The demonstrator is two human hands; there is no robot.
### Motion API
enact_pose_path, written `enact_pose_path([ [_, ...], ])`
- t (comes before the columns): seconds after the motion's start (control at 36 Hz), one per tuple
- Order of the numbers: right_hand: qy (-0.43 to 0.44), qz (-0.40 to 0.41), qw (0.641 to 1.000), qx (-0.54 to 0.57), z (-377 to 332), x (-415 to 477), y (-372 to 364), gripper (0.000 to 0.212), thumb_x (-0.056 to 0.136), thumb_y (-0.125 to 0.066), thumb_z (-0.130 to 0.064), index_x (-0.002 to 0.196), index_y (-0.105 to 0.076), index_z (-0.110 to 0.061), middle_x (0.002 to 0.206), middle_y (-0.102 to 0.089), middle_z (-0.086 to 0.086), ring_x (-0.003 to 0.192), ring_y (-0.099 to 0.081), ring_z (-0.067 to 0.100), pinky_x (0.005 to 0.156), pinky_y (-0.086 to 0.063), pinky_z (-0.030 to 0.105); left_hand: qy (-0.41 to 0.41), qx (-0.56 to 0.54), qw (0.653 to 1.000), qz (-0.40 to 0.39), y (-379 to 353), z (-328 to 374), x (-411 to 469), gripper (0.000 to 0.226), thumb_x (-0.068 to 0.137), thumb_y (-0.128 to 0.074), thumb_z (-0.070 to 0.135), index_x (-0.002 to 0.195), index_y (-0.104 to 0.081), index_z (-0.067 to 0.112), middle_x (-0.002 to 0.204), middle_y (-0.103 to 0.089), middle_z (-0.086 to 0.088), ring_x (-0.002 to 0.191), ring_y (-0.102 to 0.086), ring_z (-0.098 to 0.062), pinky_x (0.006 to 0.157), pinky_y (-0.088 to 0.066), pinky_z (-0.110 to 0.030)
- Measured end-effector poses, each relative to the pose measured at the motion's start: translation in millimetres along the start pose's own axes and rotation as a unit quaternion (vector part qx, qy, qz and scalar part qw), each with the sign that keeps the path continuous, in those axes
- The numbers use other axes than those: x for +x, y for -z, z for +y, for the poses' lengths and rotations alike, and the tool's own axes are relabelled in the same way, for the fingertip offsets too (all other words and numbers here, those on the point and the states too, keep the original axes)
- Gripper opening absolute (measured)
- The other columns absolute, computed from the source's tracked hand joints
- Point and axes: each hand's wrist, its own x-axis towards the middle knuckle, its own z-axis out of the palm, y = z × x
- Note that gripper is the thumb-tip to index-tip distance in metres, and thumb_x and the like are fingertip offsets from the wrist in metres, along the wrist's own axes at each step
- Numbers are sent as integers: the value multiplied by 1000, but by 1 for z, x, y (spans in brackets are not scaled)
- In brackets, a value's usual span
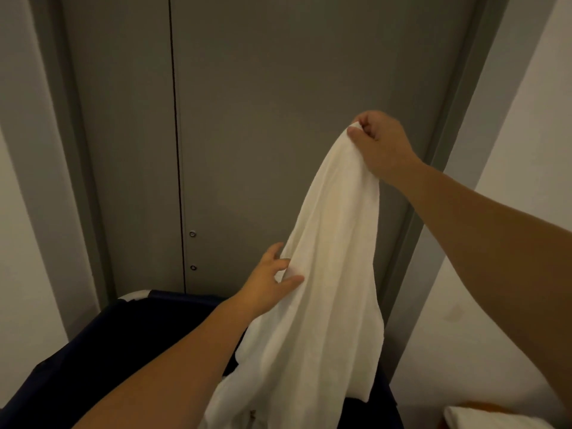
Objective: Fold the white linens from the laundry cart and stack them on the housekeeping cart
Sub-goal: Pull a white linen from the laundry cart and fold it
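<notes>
— Where is the white linen [325,274]?
— It hangs over the dark laundry cart [123,335]. My right hand [377,144] pinches its top. My left hand [272,280] pinches its side.

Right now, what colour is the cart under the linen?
The laundry cart below the white linen is dark navy blue, best in the head view.
</notes>
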Motion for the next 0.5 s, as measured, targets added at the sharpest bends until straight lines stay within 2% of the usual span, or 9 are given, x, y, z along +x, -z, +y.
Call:
enact_pose_path([
  [0.06, 7, -4, 1000, 7, -3, 4, 6, 6, 96, -52, -23, 93, -56, -18, 72, -49, -12, 64, -45, 1, 56, -34, 6, -6, -14, 1000, -6, -3, 3, 3, 27, 91, -64, 34, 112, -70, 19, 148, -30, 16, 130, -39, -6, 96, -38, -22],
  [0.14, 13, -2, 1000, 19, -4, 5, 13, 7, 95, -53, -21, 91, -56, -17, 70, -49, -12, 62, -44, 1, 54, -33, 3, -15, -25, 1000, 5, -5, 8, 8, 17, 92, -63, 34, 107, -68, 27, 149, -24, 18, 133, -32, -3, 99, -37, -23],
  [0.19, 13, -1, 1000, 25, -4, 5, 16, 7, 95, -54, -19, 91, -58, -17, 70, -49, -12, 61, -44, 0, 55, -34, 3, -12, -22, 999, 22, -5, 8, 14, 23, 93, -62, 35, 115, -65, 29, 154, -19, 17, 136, -29, -5, 104, -35, -27],
  [0.25, 13, -7, 999, 32, -3, 4, 19, 8, 95, -54, -19, 91, -59, -16, 70, -49, -12, 62, -43, 0, 56, -34, 4, 0, -33, 999, 2, -7, 8, 18, 27, 93, -60, 35, 119, -65, 26, 157, -18, 14, 140, -28, -10, 110, -32, -31],
  [0.33, 16, -18, 999, 38, -2, 2, 24, 9, 96, -54, -20, 90, -59, -16, 73, -51, -10, 64, -44, 0, 56, -36, 4, -27, -45, 998, -17, -14, 7, 22, 27, 93, -58, 41, 115, -68, 30, 152, -28, 12, 136, -37, -11, 111, -38, -42],
  [0.39, 15, -24, 999, 42, 0, 1, 28, 10, 96, -53, -20, 89, -59, -16, 73, -51, -10, 64, -45, 1, 56, -37, 4, -53, -46, 997, -14, -19, 9, 25, 25, 96, -56, 36, 115, -69, 27, 146, -36, 13, 129, -43, -8, 109, -40, -41],
  [0.5, 7, -22, 999, 38, 4, -1, 31, 10, 96, -53, -19, 90, -58, -14, 72, -50, -10, 63, -45, 1, 56, -37, 4, -112, 33, 993, 23, -36, 19, 30, 39, 100, -46, 28, 139, -50, 24, 154, -26, 8, 135, -39, -13, 114, -34, -39],
])
